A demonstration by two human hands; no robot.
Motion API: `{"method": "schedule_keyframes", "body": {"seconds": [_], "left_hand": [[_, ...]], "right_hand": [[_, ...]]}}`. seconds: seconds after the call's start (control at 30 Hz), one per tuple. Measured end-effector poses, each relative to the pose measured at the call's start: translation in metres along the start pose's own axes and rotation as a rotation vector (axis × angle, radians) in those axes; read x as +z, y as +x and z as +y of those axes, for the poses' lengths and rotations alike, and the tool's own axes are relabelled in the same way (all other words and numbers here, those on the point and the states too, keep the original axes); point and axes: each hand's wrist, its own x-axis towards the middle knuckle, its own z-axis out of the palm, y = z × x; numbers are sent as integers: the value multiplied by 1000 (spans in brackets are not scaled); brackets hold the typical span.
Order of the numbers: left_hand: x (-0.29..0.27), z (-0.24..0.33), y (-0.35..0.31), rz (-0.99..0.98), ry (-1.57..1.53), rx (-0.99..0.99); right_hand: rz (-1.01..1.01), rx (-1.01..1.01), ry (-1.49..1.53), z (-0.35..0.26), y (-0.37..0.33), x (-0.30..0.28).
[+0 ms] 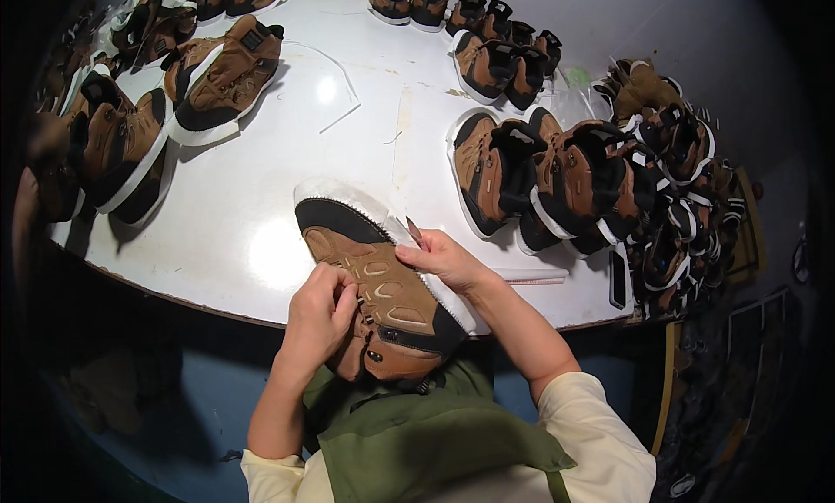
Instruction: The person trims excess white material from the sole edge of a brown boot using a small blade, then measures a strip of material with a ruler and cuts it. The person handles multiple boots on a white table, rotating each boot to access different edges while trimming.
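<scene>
A brown and black hiking boot point(374, 281) lies on its side over the near table edge, its toe pointing away from me. White film point(335, 190) wraps its sole edge, with a jagged cut border along the black toe cap. My left hand point(320, 311) is closed, fingertips pinched at the lacing; whatever they pinch is hidden. My right hand point(444, 261) grips the sole edge with the thumb on the upper. From the same hand sticks out a small pointed blade point(416, 233); its handle is covered by the fingers.
On the white table point(348, 146), more boots stand at left point(226, 81), at the back point(413, 3) and at right point(496, 168). A white strip with a ruler edge point(526, 277) and a dark phone-like slab point(618, 277) lie near the right front edge. A thin white offcut point(348, 72) curls behind.
</scene>
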Motion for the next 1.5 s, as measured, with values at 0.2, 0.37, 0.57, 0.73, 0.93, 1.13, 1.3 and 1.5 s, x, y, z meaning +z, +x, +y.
{"method": "schedule_keyframes", "body": {"seconds": [0.2, 0.37, 0.57, 0.73, 0.93, 1.13, 1.3, 1.5], "left_hand": [[-1, -7, 5, -56, -117, -139], [0, -16, 6, -124, -208, -218], [4, -23, 8, -34, -253, -265], [-1, -9, 7, -50, -205, -210], [3, 2, 7, -3, 155, -50], [3, 3, 11, -24, 291, 46], [2, -8, 11, -96, -39, -142], [0, -12, 12, -168, -161, -255]], "right_hand": [[209, -80, -239, -11, -5, 1], [493, -345, -753, -26, -21, 11], [337, -342, -1000, -41, -37, 39], [353, -371, -1022, -33, -36, 38], [343, -411, -1049, -35, -39, 43], [294, -424, -1046, -36, -40, 42], [257, -502, -1083, -31, -35, 39], [195, -530, -1319, -31, -28, 39]]}}
